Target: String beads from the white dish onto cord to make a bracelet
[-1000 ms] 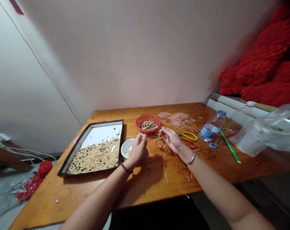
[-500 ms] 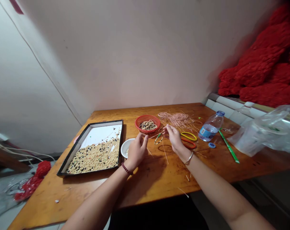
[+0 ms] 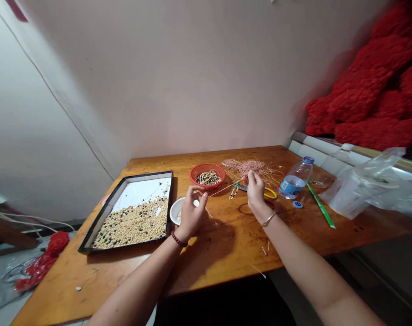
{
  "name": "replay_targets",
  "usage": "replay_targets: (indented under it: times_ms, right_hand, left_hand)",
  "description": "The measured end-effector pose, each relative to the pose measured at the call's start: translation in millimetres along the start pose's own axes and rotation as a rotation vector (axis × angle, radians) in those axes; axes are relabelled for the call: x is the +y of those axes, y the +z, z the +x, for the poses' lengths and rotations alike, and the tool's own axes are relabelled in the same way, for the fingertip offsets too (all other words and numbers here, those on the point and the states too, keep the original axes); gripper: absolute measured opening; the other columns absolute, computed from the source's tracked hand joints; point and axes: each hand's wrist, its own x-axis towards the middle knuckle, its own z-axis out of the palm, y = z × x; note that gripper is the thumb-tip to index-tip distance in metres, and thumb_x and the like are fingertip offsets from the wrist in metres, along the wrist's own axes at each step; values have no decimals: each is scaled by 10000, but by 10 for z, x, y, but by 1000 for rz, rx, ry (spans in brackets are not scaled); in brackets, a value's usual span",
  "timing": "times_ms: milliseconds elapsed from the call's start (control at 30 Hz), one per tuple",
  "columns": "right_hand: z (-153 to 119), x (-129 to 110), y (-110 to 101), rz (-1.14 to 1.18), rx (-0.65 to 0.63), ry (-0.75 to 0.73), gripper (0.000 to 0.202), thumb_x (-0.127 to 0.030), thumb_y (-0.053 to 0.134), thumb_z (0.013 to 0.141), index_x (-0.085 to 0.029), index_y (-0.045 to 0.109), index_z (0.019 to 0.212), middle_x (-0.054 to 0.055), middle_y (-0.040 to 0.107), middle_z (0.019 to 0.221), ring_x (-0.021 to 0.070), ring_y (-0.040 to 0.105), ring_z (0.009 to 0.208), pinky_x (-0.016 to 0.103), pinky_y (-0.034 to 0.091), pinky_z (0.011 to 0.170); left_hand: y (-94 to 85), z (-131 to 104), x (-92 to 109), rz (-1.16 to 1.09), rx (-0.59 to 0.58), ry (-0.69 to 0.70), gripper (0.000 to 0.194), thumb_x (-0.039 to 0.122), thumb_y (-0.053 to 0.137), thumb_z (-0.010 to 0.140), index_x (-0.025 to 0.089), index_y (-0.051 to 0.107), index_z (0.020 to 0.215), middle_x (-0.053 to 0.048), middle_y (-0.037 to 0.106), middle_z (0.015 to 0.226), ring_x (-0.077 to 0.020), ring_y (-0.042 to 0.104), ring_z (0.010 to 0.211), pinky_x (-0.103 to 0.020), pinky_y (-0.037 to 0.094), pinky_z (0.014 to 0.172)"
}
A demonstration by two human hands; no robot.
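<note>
Between my two hands a thin pale cord (image 3: pixel 223 189) is stretched, and a short beaded loop (image 3: pixel 234 191) with a green part hangs from it near my right hand. My left hand (image 3: pixel 193 210) pinches one end of the cord beside a small white bowl (image 3: pixel 175 211). The cord's other end is pinched in my right hand (image 3: pixel 255 190), in front of a tangle of pink cord (image 3: pixel 248 168). Behind my hands a red basket (image 3: pixel 207 165) holds beaded strands. Scissors with yellow and orange handles (image 3: pixel 271 194) lie partly behind my right hand.
A black-edged tray (image 3: pixel 172 199) of pale and dark beads is at the left. To the right are a water bottle (image 3: pixel 296 180), its blue cap (image 3: pixel 297 204), a green strip (image 3: pixel 321 206) and a plastic bag (image 3: pixel 355 194). Red yarn bundles (image 3: pixel 369 86) are piled at the upper right.
My right hand has moved right and slightly up, away from my left hand, so the cord spans a wider gap. The beaded loop has shifted right and now hangs narrower.
</note>
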Motion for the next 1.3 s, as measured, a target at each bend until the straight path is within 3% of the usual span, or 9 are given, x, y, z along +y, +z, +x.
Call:
replay_targets:
  times_ms: [233,400,467,533,633,800,1000,1133,1300]
  right_hand:
    - [-14,11,14,72,-4,67,421,-625,577,717,-205,544,731,22,592,714,155,572,653,297,454,633]
    - [31,-39,-29,145,40,138,411,-614,572,730,-208,508,729,12,567,707,136,561,619,274,458,594]
    - [23,-81,-32,206,41,158,400,-604,588,730,-215,497,733,0,557,703,125,561,601,263,463,578]
    - [-12,-133,-21,282,15,190,384,-579,632,713,-220,499,743,-15,550,690,112,552,569,255,467,565]
    - [-97,-214,13,370,-93,264,345,-518,689,700,-221,522,754,-22,552,680,105,544,548,248,479,558]
    - [-257,-323,58,557,-396,599,224,-378,689,768,-215,536,747,-40,539,639,82,512,515,225,511,560]
    - [-427,-366,93,737,-748,832,171,-309,656,820,-210,539,745,-69,526,631,53,484,500,192,497,564]
    - [-481,-328,116,662,-736,815,177,-330,674,802,-203,571,736,-50,582,688,69,548,588,207,488,618]
    - [-477,-279,124,550,-682,663,187,-342,691,780,-186,605,724,-12,636,794,107,584,739,251,468,715]
  left_hand:
    - [-3,-5,13,-405,128,-101,218,355,557,829,231,413,934,97,400,532,-77,413,450,-191,363,495]
    - [-38,53,-51,-226,213,-81,158,313,543,839,217,432,899,86,350,562,-69,346,448,-187,279,453]
    - [-40,49,-83,-43,114,-79,131,271,526,839,211,458,934,82,366,549,-85,382,469,-198,291,477]
    - [-25,14,-111,174,-89,-42,132,218,517,823,212,493,954,65,431,557,-106,436,493,-215,306,497]
    - [30,-75,-131,496,-267,147,180,171,547,784,212,554,959,-23,583,776,-163,553,673,-261,385,582]
    - [125,-169,-95,645,-224,398,224,229,508,869,198,539,1088,-99,564,1066,-233,556,959,-378,453,834]
    - [145,-168,-75,498,-329,394,290,298,518,895,204,476,1166,-86,606,1117,-228,568,1024,-379,457,866]
    - [168,-169,-108,454,-357,312,294,273,564,872,205,459,1138,-44,665,947,-205,619,870,-339,469,762]
    - [198,-161,-162,539,-262,273,275,262,584,862,203,455,1097,-35,685,871,-208,631,778,-329,448,713]
